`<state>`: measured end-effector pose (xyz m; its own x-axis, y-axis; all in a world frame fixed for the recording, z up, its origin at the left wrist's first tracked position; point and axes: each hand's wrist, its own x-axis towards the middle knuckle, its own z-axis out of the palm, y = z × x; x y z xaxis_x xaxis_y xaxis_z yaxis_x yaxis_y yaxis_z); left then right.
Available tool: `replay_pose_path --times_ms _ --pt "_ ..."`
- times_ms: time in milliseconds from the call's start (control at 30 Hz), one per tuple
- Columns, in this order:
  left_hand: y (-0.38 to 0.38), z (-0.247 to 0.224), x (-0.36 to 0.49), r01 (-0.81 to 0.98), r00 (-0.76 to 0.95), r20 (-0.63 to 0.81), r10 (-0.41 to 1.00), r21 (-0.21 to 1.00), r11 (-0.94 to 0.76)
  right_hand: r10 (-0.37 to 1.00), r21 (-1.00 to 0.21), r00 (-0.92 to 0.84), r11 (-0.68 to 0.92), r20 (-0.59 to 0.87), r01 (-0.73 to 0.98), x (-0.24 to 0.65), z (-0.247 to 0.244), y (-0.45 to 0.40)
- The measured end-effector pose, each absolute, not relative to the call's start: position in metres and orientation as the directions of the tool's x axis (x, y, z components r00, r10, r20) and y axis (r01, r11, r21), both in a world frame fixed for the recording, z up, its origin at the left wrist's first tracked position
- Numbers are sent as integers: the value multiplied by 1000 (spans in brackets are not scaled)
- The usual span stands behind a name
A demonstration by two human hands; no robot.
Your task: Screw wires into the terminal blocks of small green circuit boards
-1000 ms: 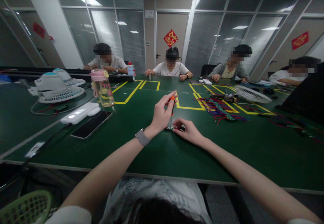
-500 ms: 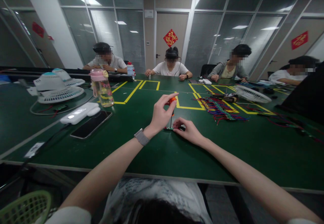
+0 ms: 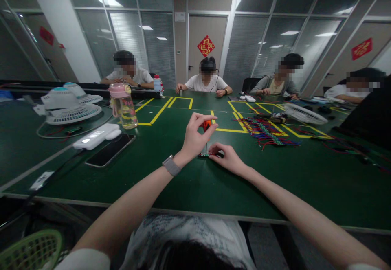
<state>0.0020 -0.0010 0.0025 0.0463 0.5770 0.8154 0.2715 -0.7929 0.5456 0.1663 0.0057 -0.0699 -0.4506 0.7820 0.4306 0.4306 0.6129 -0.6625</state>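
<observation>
My left hand (image 3: 195,135), with a grey watch on its wrist, has thumb and fingers around the orange handle of a screwdriver (image 3: 208,125). The screwdriver stands upright, its thin shaft reaching down to a small green circuit board (image 3: 204,154) on the green table (image 3: 189,184). Pinched at the right end of this board is my right hand (image 3: 224,155), fingers bent and close to the tabletop. A small dark part shows beside its fingers. The screwdriver's tip is too small to make out.
Left of my hands lie a black phone (image 3: 111,150), a white power strip (image 3: 96,136) and a pink-lidded bottle (image 3: 124,106). Wired circuit boards (image 3: 265,130) lie to the right. White fans (image 3: 71,105) stand far left. Several people sit across the table.
The fingers of my left hand have shifted slightly and opened a little around the orange handle. My right hand has hardly moved. A person across at the left has moved their hands.
</observation>
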Motion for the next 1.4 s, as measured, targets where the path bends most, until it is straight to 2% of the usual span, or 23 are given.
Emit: replay_pose_path --times_ms 233,433,633,867,1067,1267,1400 --pt "2 -1 3 111 100 778 620 611 -784 778 -650 -457 619 432 441 167 -71 6" --pt "2 0 2 279 10 817 577 552 -786 767 -613 -466 636 441 468 169 -72 7" --pt "3 -1 2 110 101 772 628 618 -778 760 -607 -474 645 445 464 169 -72 8" --pt "3 -1 1 264 21 810 586 561 -785 759 -600 -469 648 452 469 168 -71 7" --pt "4 -2 3 137 61 795 603 592 -794 755 -602 -473 651 453 463 168 -71 6" --pt "2 -2 2 286 11 820 573 546 -787 771 -624 -462 632 439 460 167 -71 6" --pt "3 -2 2 249 54 802 595 566 -786 780 -668 -453 614 432 420 167 -72 6"
